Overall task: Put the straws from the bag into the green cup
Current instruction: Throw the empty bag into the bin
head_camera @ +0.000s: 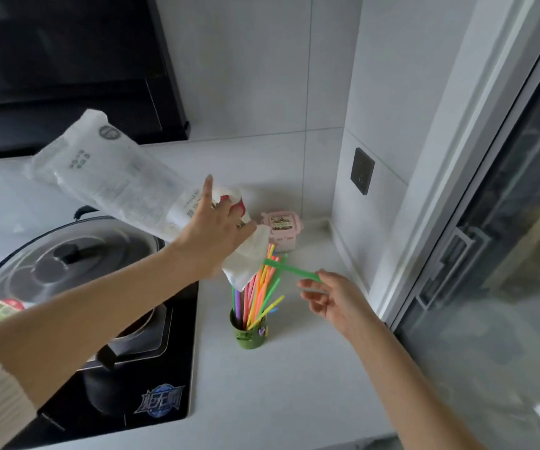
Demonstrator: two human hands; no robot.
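Observation:
A small green cup (250, 332) stands on the white counter beside the stove. Several coloured straws (257, 293) stand in it, and their upper ends still reach into the mouth of a clear plastic bag (109, 177). My left hand (216, 232) grips the bag near its opening and holds it tilted mouth-down above the cup, index finger stretched out. My right hand (336, 300) is to the right of the cup, its fingertips pinching one end of a green straw (294, 270) that lies level in the air just under the bag's mouth.
A black stove (164, 384) with a lidded pot (67, 254) lies left of the cup. A pink lidded container (281, 228) sits behind it near the corner. A dark wall socket (363, 170) and a glass sliding door (505, 254) are on the right.

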